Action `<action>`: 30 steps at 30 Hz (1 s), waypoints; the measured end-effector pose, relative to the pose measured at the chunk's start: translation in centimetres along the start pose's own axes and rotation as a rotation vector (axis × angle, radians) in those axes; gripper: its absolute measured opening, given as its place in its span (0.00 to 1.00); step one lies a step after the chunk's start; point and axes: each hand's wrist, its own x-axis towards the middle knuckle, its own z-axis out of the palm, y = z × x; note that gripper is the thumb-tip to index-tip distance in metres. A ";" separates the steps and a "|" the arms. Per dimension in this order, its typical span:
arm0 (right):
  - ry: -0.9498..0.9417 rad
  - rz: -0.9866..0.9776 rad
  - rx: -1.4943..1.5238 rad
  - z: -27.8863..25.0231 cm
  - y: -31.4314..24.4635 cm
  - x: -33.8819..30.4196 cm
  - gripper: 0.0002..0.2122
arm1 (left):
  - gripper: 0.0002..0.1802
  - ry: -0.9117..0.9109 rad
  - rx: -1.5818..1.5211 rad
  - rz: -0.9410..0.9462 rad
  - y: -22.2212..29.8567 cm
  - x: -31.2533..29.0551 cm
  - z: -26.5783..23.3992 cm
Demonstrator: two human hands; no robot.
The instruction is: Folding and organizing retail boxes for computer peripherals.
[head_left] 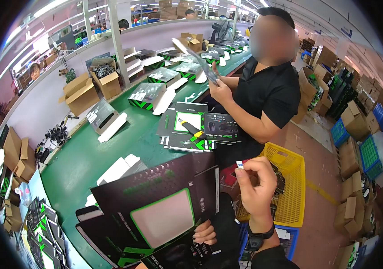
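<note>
In my left hand [205,233] is a black flat-folded carton [115,201] with green trim and a pale window panel. The fingers curl over the carton's right part, and the rest of that hand is hidden behind it. Raised to the right of the carton, my right hand [258,184] pinches a small white and blue sticker [240,165] between thumb and fingertip. A dark watch sits on that wrist. Beyond the carton, a yellow utility knife [195,131] lies on a stack of flat cartons [182,107].
A co-worker [263,85] across from me holds a flat carton. Several part-folded boxes [147,95] line the green table [75,161]. A yellow basket [292,179] and a blue crate [292,237] stand at my right. More flat cartons [39,233] lie at lower left.
</note>
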 end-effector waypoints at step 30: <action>-0.172 -0.282 -0.105 1.2 2.6 -2.9 0.14 | 0.06 0.104 0.013 0.151 -2.6 1.4 1.8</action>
